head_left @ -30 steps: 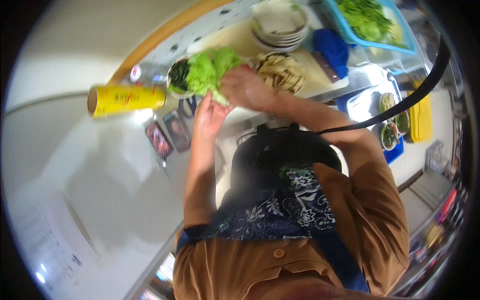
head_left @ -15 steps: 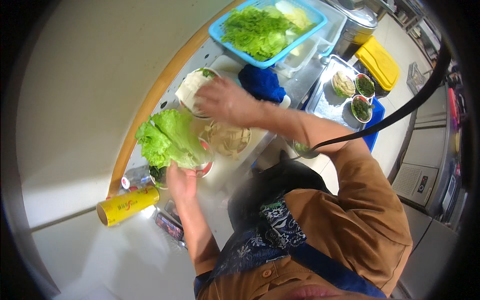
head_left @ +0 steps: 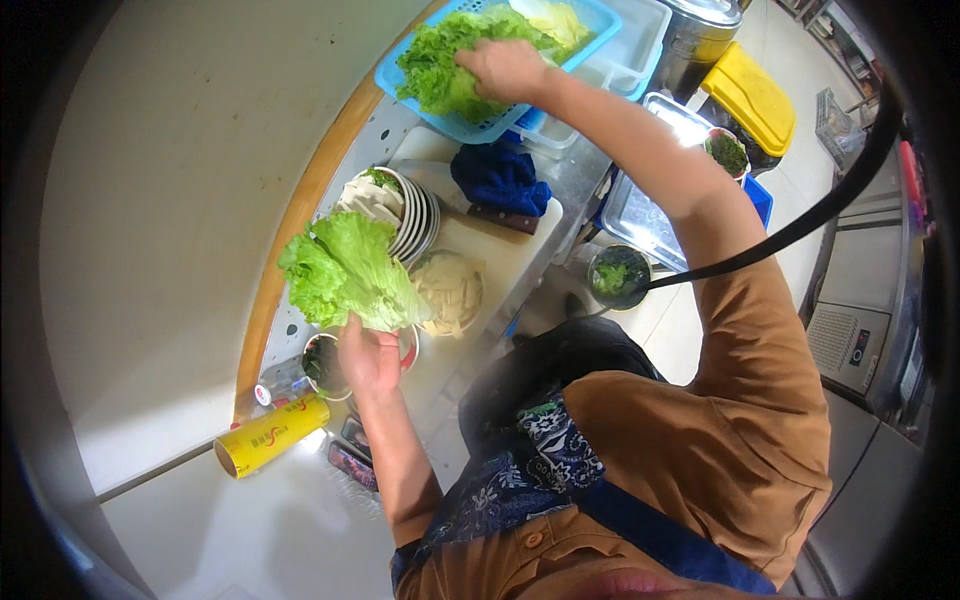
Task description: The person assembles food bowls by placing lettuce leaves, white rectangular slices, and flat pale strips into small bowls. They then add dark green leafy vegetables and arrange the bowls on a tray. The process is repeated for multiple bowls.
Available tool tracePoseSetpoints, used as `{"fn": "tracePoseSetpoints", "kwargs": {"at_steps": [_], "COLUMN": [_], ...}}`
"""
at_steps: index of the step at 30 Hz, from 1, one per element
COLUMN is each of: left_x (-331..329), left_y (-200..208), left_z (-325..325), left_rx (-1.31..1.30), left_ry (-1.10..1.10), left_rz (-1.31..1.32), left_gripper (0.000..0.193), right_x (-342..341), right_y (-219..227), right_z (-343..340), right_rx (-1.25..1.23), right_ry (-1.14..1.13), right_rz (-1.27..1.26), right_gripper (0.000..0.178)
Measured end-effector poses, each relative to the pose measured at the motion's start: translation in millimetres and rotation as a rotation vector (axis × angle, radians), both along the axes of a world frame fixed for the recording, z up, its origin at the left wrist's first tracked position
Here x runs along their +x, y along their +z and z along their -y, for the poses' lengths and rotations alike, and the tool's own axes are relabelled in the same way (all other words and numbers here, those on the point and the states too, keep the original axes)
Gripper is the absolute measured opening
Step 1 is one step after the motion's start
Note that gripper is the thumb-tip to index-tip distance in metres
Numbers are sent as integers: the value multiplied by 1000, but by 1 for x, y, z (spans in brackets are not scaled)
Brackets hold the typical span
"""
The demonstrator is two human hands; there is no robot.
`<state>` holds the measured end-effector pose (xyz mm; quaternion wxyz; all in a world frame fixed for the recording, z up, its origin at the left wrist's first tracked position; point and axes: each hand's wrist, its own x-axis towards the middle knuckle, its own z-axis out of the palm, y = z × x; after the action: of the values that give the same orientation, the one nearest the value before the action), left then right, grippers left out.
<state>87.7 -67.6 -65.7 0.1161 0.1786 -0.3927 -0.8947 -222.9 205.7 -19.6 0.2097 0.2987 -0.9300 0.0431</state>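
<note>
My left hand [head_left: 368, 355] is closed around the base of a frilly green lettuce leaf [head_left: 350, 270], raised over bowls on the counter. Far off, my right hand [head_left: 505, 72] has its fingers curled into the lettuce [head_left: 440, 65] heaped in a light blue basket [head_left: 470, 130]. Just beyond the held leaf is a stack of bowls [head_left: 415, 215]; its top one holds white slices and some greens. Beside the leaf, a bowl of pale beige strips [head_left: 447, 292] sits on the cutting board [head_left: 535, 235]. Another bowl with dark greens [head_left: 322, 360] is partly covered by my left hand.
A dark-handled knife [head_left: 503, 218] lies by a crumpled blue cloth [head_left: 500, 178]. Near my left forearm are a yellow roll [head_left: 272, 435] and a phone [head_left: 352, 465]. To the right stand a metal tray [head_left: 640, 215], a bin with scraps [head_left: 619, 277] and a yellow lid [head_left: 750, 98].
My right hand has moved from the white-filled bowl out to the lettuce in the basket. The left hand keeps the leaf in nearly the same place.
</note>
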Motion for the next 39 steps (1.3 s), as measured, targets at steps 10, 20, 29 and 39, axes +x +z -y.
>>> {"fn": "tracePoseSetpoints", "kwargs": {"at_steps": [10,20,29,39], "left_x": [-3,-4,-18,-137], "left_y": [1,19,49,96], "left_z": [4,-1,-17,-79], "left_rx": [-67,-151,-196,-279], "left_ry": [61,-52,-168,-309], "left_rz": [73,-31,-128,-153], "left_gripper": [42,35,26,20], "right_x": [-18,-81,-46,-82], "right_y": [24,35,104,93], "right_z": [1,-41,-96,-98], "right_rx": [-283,-212,-947,-1428], "right_ry": [53,-151,-6,473], "right_rz": [-152,288,399,702], "right_gripper": [45,45,13,16]}}
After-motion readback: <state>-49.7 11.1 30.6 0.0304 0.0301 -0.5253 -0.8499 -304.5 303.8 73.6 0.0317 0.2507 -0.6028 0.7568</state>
